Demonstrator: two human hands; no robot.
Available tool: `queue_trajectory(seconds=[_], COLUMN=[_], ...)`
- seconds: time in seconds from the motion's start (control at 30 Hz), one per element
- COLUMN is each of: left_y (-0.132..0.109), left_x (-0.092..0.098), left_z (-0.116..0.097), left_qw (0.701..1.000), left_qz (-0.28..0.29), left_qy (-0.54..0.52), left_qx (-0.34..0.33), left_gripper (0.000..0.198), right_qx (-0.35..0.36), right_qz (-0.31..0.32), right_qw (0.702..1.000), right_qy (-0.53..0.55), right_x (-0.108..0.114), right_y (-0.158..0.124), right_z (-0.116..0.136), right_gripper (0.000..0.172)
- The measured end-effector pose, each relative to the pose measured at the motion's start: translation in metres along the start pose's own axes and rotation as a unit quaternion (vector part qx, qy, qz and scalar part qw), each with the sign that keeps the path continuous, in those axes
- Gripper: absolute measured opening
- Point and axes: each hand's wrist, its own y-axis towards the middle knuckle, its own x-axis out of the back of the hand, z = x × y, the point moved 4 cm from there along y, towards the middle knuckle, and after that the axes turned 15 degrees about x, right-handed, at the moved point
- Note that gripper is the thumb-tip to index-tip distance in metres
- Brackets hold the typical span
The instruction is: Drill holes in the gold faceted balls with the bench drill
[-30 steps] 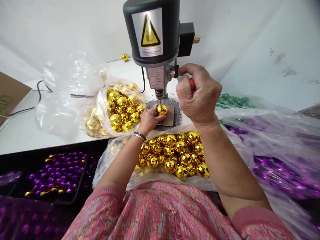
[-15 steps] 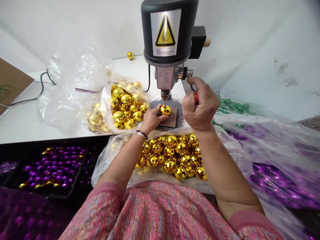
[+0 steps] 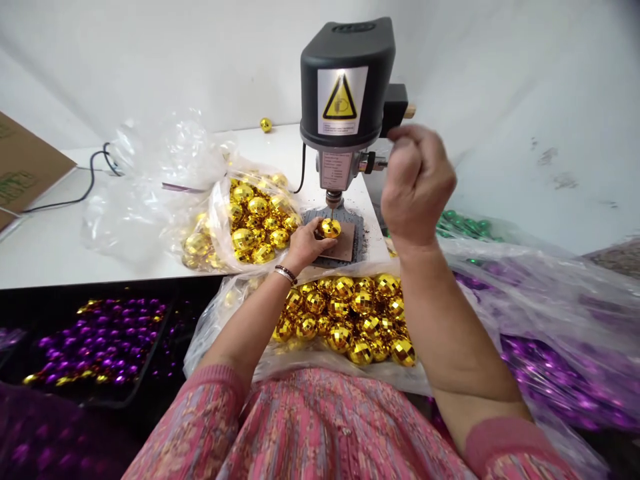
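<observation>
Take the gold ball (image 3: 331, 228) as the middle of the clock. It sits on a brown board (image 3: 344, 251) laid on the gray base (image 3: 359, 252) of a drill (image 3: 343, 147). The bit (image 3: 333, 213) points down at the ball's top from 12 o'clock; whether its tip touches, I cannot tell.

The left hand (image 3: 304, 245) comes in at 8 o'clock, thumb and forefinger clamped on the ball's near left side. Bracelets (image 3: 285, 273) circle that wrist.

The right hand (image 3: 419, 181) is raised at 2 o'clock, near the drill's side shaft (image 3: 376, 163). Its fingers are curled together and slightly blurred; I cannot tell whether they hold anything.

A clear bag (image 3: 216, 223) of gold balls (image 3: 243, 238) lies at 9 o'clock on the white table (image 3: 45, 257), and another open bag (image 3: 207, 340) of them spreads at 6 o'clock, beneath the forearms. One loose ball (image 3: 265, 125) rests at 11 o'clock. Green beads (image 3: 465, 227) lie at 3 o'clock, purple beads (image 3: 555, 383) in plastic at 4, and a dark tray (image 3: 136, 396) of purple and gold beads at 8.
</observation>
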Motion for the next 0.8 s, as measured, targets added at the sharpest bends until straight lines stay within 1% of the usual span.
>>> queue_trajectory(seconds=[0.07,0.13,0.17,0.2,0.3,0.33,0.37,0.4,0.43,0.47,0.5,0.53,0.57,0.6,0.63,0.73,0.8], left_y=[-0.007,-0.019,-0.027,-0.036,-0.061,-0.065,-0.067,-0.066,-0.062,-0.058,-0.054,-0.05,-0.047,-0.043,-0.039,-0.033,-0.032], left_x=[0.008,0.021,0.028,0.034,0.053,0.06,0.069,0.08,0.093,0.107,0.121,0.133,0.142,0.148,0.151,0.148,0.142], left_z=[-0.001,0.0,0.002,0.004,0.013,0.017,0.022,0.027,0.032,0.037,0.041,0.046,0.051,0.055,0.06,0.072,0.077], left_qw=[1.0,1.0,0.999,0.998,0.981,0.978,0.98,0.987,0.994,0.995,0.987,0.973,0.959,0.949,0.945,0.944,0.947], left_qz=[0.003,0.013,0.031,0.059,0.171,0.19,0.179,0.137,0.067,-0.018,-0.106,-0.177,-0.219,-0.232,-0.224,-0.158,-0.131], left_qy=[-0.002,0.004,0.011,0.021,0.05,0.057,0.062,0.069,0.08,0.097,0.118,0.141,0.166,0.191,0.212,0.253,0.252], left_qx=[-0.002,-0.005,-0.014,-0.027,-0.071,-0.073,-0.064,-0.048,-0.027,-0.003,0.023,0.047,0.072,0.094,0.113,0.142,0.15], left_gripper=[0.049,0.048,0.05,0.053,0.067,0.067,0.063,0.056,0.049,0.044,0.041,0.041,0.041,0.041,0.04,0.041,0.047], right_qx=[-0.017,-0.018,-0.014,-0.01,-0.002,-0.001,0.002,0.005,0.011,0.017,0.023,0.025,0.025,0.025,0.026,0.032,0.029], right_qz=[-0.015,-0.018,-0.018,-0.017,-0.018,-0.015,-0.013,-0.013,-0.017,-0.021,-0.022,-0.022,-0.021,-0.019,-0.021,-0.049,-0.054], right_qw=[1.0,1.0,1.0,1.0,0.999,0.999,1.0,1.0,1.0,1.0,0.999,0.999,0.999,0.999,0.999,0.998,0.998], right_qy=[-0.002,-0.011,-0.016,-0.021,-0.032,-0.031,-0.027,-0.021,-0.014,-0.007,-0.001,0.003,0.005,0.006,0.007,0.013,0.017], right_x=[-0.001,-0.002,-0.002,-0.002,-0.001,0.0,0.0,0.0,0.001,0.002,0.002,0.003,0.003,0.002,0.002,0.003,0.003], right_y=[0.021,0.03,0.031,0.031,0.025,0.023,0.022,0.022,0.021,0.021,0.021,0.021,0.02,0.019,0.018,0.016,0.015], right_z=[0.0,-0.001,-0.001,-0.001,-0.002,-0.002,-0.002,-0.002,-0.002,-0.002,-0.002,-0.002,-0.002,-0.002,-0.001,0.001,0.002], right_gripper=[0.034,0.034,0.035,0.036,0.039,0.039,0.039,0.039,0.039,0.039,0.039,0.04,0.04,0.04,0.04,0.04,0.04])
